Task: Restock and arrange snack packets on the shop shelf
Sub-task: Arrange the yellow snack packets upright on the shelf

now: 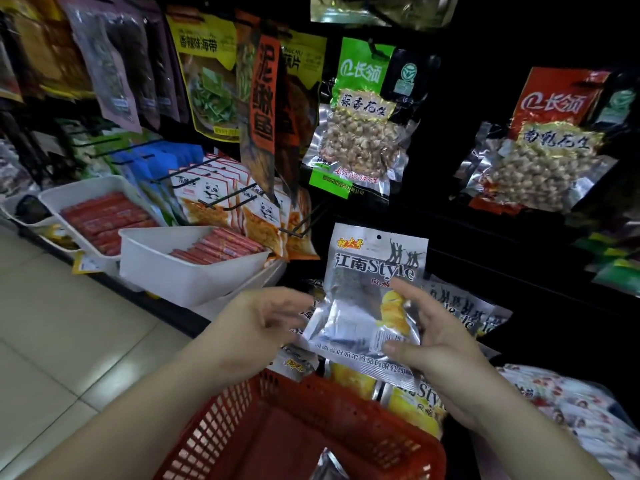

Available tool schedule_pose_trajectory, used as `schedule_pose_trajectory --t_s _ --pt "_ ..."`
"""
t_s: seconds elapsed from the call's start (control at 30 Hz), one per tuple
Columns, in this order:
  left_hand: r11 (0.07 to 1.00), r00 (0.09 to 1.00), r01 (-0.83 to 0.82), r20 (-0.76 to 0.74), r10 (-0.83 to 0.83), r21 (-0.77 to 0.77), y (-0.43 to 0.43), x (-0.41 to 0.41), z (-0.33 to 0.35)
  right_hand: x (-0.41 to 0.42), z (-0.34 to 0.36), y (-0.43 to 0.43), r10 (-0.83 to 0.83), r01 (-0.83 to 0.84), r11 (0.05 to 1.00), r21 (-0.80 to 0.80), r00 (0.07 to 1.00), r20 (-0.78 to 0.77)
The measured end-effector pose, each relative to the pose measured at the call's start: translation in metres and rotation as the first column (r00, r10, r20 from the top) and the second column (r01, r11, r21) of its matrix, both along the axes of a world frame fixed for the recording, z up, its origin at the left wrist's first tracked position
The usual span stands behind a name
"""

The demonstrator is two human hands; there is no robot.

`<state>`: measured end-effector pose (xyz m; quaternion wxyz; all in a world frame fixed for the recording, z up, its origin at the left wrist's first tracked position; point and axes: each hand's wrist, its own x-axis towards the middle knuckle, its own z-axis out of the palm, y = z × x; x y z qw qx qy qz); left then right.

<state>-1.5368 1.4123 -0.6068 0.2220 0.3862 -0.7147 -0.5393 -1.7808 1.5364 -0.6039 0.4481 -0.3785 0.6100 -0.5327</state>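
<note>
Dim shop aisle, tall dark peg-hook shelf [485, 237] hung with snack bags. Right grip [436, 344] pinches a silver foil snack packet with black lettering and a yellow picture [374, 289], thumb across its lower front; the packet is upright just before the shelf, above a red plastic mesh basket [221, 427]. Left grip [263, 327] is open, fingers relaxed at the packet's left edge; contact unclear. Matching silver packets on the low shelf row [460, 306] sit behind. Spare silver packets in the basket [415, 403] remain. Judged midway: this packet is unplaced, basket stock and tidying are left.
</note>
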Motion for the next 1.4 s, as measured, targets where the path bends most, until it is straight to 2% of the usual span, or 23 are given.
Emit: schedule_pose_trajectory --t_s 0.07,0.1,0.17,0.2,0.27,0.37,0.43,0.57,0.6,0.67,0.7,0.77,0.8,0.87,0.93,0.97,1.03,1.13,1.2,1.33,1.4 --pt "0.966 0.971 -0.176 0.130 0.203 -0.191 -0.003 0.002 -0.001 0.004 0.003 0.002 -0.033 0.035 0.999 0.024 0.997 -0.066" --pt "0.933 0.957 -0.229 0.111 0.268 -0.277 0.002 -0.001 0.002 0.008 0.004 0.003 -0.036 0.038 0.999 0.025 0.996 -0.088" --pt "0.914 0.973 -0.225 -0.032 0.228 -0.337 0.019 -0.014 0.009 0.019 0.004 0.003 -0.015 0.017 1.000 0.010 0.991 -0.133" --pt "0.927 0.986 -0.167 -0.074 0.150 -0.335 0.031 -0.022 0.013 0.025 0.003 0.003 0.005 -0.006 1.000 0.000 0.990 -0.143" --pt "0.949 0.998 -0.057 -0.046 0.045 -0.309 0.046 -0.037 0.017 0.035 -0.002 0.001 0.105 -0.109 0.994 -0.019 0.983 -0.148" --pt "0.971 0.997 -0.077 0.007 0.080 -0.224 0.042 -0.043 0.011 0.042 -0.006 0.003 0.312 -0.315 0.949 0.002 0.941 -0.127" --pt "0.986 0.996 -0.073 0.030 0.078 -0.149 0.034 -0.040 0.007 0.039 -0.006 0.004 0.375 -0.376 0.927 0.012 0.922 -0.098" --pt "0.976 0.998 -0.017 0.062 0.031 -0.215 0.024 -0.036 -0.008 0.037 -0.011 0.007 0.414 -0.411 0.910 0.051 0.907 -0.071" --pt "0.974 0.996 -0.013 0.080 0.032 -0.227 0.021 -0.035 -0.014 0.038 -0.013 0.007 0.362 -0.358 0.932 0.056 0.928 -0.093" --pt "0.974 0.995 -0.003 0.094 0.025 -0.227 0.014 -0.033 -0.020 0.039 -0.013 0.003 0.147 -0.137 0.988 0.067 0.973 -0.180" --pt "0.978 0.995 0.012 0.096 0.009 -0.209 0.011 -0.032 -0.020 0.036 -0.016 -0.001 0.045 -0.024 0.996 0.083 0.963 -0.265" --pt "0.989 0.996 0.072 0.057 -0.065 -0.131 0.004 -0.030 -0.017 0.028 -0.017 -0.011 -0.037 0.088 0.989 0.120 0.927 -0.373" --pt "0.991 0.995 0.097 0.037 -0.094 -0.094 -0.002 -0.029 -0.014 0.025 -0.016 -0.017 -0.033 0.089 0.986 0.139 0.931 -0.363" --pt "0.994 0.996 0.091 0.016 -0.091 -0.055 -0.014 -0.029 -0.011 0.016 -0.016 -0.033 0.005 0.042 0.978 0.203 0.973 -0.230" --pt "0.998 0.999 0.031 -0.017 -0.032 -0.057 -0.031 -0.034 -0.020 0.010 -0.018 -0.049 0.040 -0.017 0.976 0.218 0.994 -0.100" --pt "0.998 1.000 -0.005 -0.016 0.004 -0.064 -0.040 -0.038 -0.026 0.009 -0.018 -0.057 0.056 -0.033 0.972 0.234 0.994 -0.093" --pt "0.990 0.997 -0.078 0.005 0.079 -0.116 -0.062 -0.050 -0.041 0.004 -0.025 -0.073 0.033 0.000 0.976 0.218 0.989 -0.145" --pt "0.972 0.983 -0.184 -0.027 0.181 -0.146 -0.094 -0.069 -0.061 -0.001 -0.032 -0.100 -0.163 0.182 0.976 0.117 0.974 -0.156" --pt "0.955 0.963 -0.262 0.030 0.269 -0.142 -0.111 -0.080 -0.075 -0.008 -0.042 -0.121 -0.293 0.315 0.947 0.059 0.927 -0.236" --pt "0.959 0.939 -0.265 0.200 0.280 -0.099 -0.135 -0.094 -0.107 -0.024 -0.071 -0.163 -0.348 0.362 0.932 -0.013 0.885 -0.310" --pt "0.956 0.927 -0.275 0.235 0.292 -0.106 -0.143 -0.091 -0.124 -0.029 -0.087 -0.182 -0.354 0.372 0.928 -0.021 0.864 -0.358"
